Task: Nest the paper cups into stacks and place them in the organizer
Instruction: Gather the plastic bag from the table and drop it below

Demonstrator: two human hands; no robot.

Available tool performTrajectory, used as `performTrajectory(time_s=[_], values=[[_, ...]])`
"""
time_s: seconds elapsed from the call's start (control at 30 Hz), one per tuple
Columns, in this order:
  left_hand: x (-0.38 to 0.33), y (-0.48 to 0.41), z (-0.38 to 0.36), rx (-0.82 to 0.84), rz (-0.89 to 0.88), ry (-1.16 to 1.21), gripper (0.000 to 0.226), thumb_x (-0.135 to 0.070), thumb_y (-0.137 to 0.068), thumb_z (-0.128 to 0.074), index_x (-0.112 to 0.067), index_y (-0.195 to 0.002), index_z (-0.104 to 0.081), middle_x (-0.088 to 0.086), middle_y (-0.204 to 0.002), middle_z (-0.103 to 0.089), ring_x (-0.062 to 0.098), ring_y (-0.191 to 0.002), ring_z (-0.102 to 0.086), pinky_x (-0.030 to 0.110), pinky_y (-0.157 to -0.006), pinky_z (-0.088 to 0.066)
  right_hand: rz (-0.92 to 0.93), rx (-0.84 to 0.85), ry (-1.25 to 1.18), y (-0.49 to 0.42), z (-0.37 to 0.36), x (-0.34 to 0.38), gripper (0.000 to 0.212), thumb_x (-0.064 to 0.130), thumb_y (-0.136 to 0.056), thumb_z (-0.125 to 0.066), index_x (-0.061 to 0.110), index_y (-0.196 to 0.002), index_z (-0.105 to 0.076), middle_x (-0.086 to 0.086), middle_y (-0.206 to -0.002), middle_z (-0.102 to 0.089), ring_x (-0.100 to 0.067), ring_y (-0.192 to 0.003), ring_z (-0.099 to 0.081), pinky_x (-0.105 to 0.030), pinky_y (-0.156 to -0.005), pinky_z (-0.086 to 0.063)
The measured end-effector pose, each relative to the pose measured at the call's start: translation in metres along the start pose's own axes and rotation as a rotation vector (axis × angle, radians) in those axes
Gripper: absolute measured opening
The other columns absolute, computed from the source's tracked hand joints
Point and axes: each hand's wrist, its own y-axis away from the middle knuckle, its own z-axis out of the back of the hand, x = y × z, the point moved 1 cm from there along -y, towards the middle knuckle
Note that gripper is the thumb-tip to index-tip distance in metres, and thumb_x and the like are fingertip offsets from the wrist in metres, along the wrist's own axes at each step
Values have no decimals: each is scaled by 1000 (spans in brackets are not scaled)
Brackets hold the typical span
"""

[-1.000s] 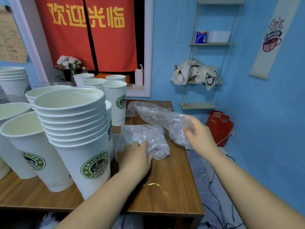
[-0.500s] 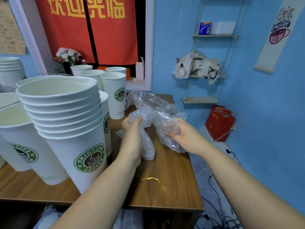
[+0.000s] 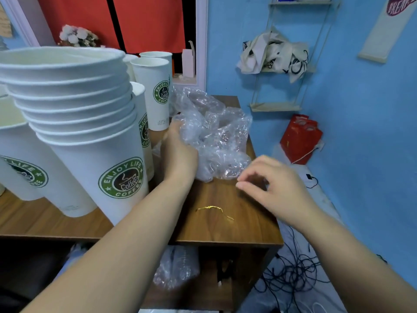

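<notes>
While the left hand (image 3: pixel 180 152), centre of frame, grips the near side of the crumpled clear plastic wrap (image 3: pixel 216 136) with its fingers buried in the folds, the right hand (image 3: pixel 276 184), right of centre, hovers above the wooden table (image 3: pixel 237 229), fingers loosely curled, holding nothing. Item just below the hands: gold twist tie (image 3: pixel 214 210), lying loose on the table. Item at left: nested stack of paper cups (image 3: pixel 90 141), upright, green coffee logo facing out, just beside the left forearm. Items behind it, upper centre: single paper cups (image 3: pixel 155 91), upright, not yet nested; further cups (image 3: pixel 24 168) at the far left edge. Organizer: not identifiable in view. Step in hand, by judgement: clearing packaging from the work area, nesting partly done. Next move likely calls for setting the wrap aside, freeing both hands, then gathering the single cups into the stack; the light wrap may drag against the nearest upright cups.
</notes>
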Motion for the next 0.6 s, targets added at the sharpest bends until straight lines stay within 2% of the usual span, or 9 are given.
performTrajectory(time_s=[0.03,0.1,0.17,0.23,0.3,0.4,0.53,0.6], values=[[0,2,0,-1,-21,-33,47,9,-77,-38,-20,-110,-53,2,-104,-59,18,-90,-51,20,-70,-35,-34,102,-5,7,-7,4,4,29,-81,-71,27,-84,-70,13,-87,-58,-7,-88,-54,-24,-80,-43],[1,4,1,-5,-34,-53,46,10,-77,-38,-17,-111,-53,5,-107,-57,16,-90,-47,15,-67,-30,-88,218,56,16,-23,12,13,38,-82,-67,30,-91,-71,13,-90,-56,-9,-94,-53,-31,-86,-45],[3,6,0,7,-39,-50,47,10,-77,-39,-13,-115,-53,7,-112,-56,14,-92,-44,13,-69,-28,-153,209,106,17,-32,20,23,46,-81,-65,31,-98,-69,14,-91,-51,-11,-99,-51,-31,-91,-42],[4,12,1,40,-46,-39,48,11,-78,-38,-11,-118,-52,9,-116,-55,13,-93,-43,10,-66,-26,-215,209,116,17,-35,29,25,49,-81,-63,31,-99,-67,15,-90,-49,-11,-100,-49,-32,-93,-40],[5,15,3,78,-29,-27,51,10,-80,-37,-12,-124,-50,9,-122,-53,11,-95,-40,8,-68,-24,-263,197,112,19,-36,33,19,41,-89,-55,29,-96,-68,10,-95,-54,-16,-102,-51,-38,-96,-40],[7,15,6,105,-24,-17,51,7,-82,-37,-13,-127,-47,8,-126,-52,10,-97,-39,8,-66,-24,-358,158,70,25,-34,40,25,34,-95,-46,25,-96,-69,4,-102,-59,-21,-104,-53,-45,-95,-41],[12,17,6,148,-39,-36,47,5,-82,-37,-9,-126,-47,10,-120,-51,16,-97,-44,11,-65,-24,-432,135,130,32,-39,62,32,60,-79,-54,32,-89,-65,13,-94,-52,-12,-101,-49,-37,-94,-38],[13,18,5,165,-49,-18,47,5,-82,-37,-10,-125,-48,11,-119,-52,18,-97,-47,13,-65,-26,-459,131,191,35,-45,72,32,62,-76,-59,34,-92,-64,15,-92,-48,-11,-102,-46,-36,-93,-35]])
